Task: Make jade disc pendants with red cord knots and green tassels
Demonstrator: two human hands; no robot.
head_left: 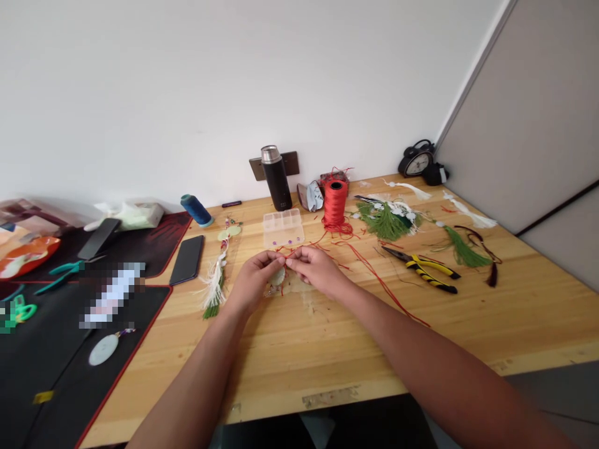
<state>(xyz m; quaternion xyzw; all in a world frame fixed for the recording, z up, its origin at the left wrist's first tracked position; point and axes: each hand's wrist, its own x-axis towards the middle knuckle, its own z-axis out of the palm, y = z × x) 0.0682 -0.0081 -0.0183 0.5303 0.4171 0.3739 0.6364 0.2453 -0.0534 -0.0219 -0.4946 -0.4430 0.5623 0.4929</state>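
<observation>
My left hand [255,279] and my right hand [318,269] meet over the middle of the wooden table, thumbs and forefingers pinched on thin red cord. A pale round pendant [277,278] hangs just under the fingertips, partly hidden by my left hand. Right behind my hands sits a clear compartment box [283,228] with a few purple beads. The red thread spool [335,202] stands behind my right hand, loose red cords [374,271] trailing from near it toward the right forearm. Where exactly the cord runs between the fingers is too small to tell.
Yellow-black pliers [423,268] and green tassels [388,221] lie at the right. A black flask [277,181] stands by the wall. Left are a phone [186,260], a white-green tassel [214,287], a blue spool [196,210] and black mats [60,368]. The table's front edge [262,415] is near.
</observation>
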